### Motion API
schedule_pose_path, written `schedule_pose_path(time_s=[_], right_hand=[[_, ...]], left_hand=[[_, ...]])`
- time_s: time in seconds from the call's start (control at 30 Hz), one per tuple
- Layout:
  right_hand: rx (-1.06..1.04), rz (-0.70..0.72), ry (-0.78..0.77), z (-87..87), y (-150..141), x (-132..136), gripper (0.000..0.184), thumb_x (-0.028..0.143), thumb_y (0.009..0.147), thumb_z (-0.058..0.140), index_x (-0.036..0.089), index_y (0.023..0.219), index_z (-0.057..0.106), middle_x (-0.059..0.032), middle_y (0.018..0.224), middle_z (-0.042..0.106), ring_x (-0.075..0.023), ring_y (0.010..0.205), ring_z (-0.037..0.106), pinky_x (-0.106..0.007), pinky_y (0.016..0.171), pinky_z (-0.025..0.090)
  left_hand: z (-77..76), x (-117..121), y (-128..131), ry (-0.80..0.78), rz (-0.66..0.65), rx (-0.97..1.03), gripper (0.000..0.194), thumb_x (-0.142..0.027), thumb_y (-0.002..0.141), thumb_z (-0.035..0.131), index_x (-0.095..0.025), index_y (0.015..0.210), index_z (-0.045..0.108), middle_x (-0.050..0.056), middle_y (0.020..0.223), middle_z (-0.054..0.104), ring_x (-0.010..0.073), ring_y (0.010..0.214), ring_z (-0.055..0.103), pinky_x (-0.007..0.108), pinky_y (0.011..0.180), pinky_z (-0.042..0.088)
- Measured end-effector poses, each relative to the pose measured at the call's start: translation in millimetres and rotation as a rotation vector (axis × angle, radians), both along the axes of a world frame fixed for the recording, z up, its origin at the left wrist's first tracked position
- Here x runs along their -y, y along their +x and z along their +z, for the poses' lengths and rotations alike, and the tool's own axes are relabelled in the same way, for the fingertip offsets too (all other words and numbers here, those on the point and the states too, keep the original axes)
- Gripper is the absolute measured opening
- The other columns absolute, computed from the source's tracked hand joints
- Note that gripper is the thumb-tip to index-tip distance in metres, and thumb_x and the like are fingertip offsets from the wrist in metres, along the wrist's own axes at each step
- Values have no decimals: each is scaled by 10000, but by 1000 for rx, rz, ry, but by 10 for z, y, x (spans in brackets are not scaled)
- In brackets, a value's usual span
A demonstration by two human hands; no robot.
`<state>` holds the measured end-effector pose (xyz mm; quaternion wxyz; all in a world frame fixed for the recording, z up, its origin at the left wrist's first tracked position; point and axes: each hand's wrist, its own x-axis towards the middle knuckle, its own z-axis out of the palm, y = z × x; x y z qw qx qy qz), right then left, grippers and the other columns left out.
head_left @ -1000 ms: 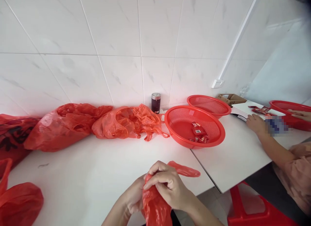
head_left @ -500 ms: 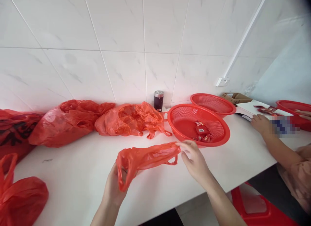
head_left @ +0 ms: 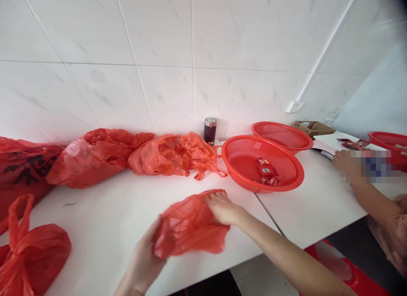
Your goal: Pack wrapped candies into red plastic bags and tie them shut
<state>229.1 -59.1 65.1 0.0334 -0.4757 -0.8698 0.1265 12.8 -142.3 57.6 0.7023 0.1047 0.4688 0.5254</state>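
From the head view, your red bag point(head_left: 187, 228) is over the counter point(head_left: 108, 228), nearer you than the front basket point(head_left: 233, 168). Your left hand's point(head_left: 144, 251) grip is closed on it, farther from that basket; your right hand point(head_left: 221, 208) touches it basketward, its grip's closure unclear.

Bright diffuse light, dark upper-right corner

Marbled white wall tiles point(head_left: 165, 33) rise behind white tables point(head_left: 104, 219).
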Motion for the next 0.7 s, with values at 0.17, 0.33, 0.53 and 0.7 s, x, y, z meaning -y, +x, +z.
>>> schedule_pose_path(time_s=[0.17,0.33,0.53,0.7], right_hand=[[177,51,82,61,153,-113,869,115,591,707,209,1402,409,-175,1289,512,-365,1138,487,-535,966,319],[40,15,195,46,-40,-29,546,136,766,574,163,1307,504,-146,1225,563,-298,1100,509,-457,947,349],[-29,-6,189,-119,-146,339,401,199,778,593,146,1174,567,-124,1091,586,-278,988,541,-414,848,435],[-61,265,-38,-165,302,459,523,133,712,632,217,1227,590,-103,1288,542,-264,1161,513,-379,995,395]], left_hand=[[-31,-78,-396,144,105,-633,232,-428,792,620,-214,877,599,50,907,639,241,862,630,351,702,534],[175,-70,148,889,156,-1595,154,-375,812,617,-245,890,646,123,1365,453,378,1303,375,568,1022,341],[-104,-498,435,709,-423,-2131,492,-57,813,476,-294,1224,611,127,1486,351,331,1134,553,511,919,448],[-224,-824,-15,394,-557,-2150,703,-14,819,318,-315,1453,351,129,1396,432,228,871,648,318,605,492]])
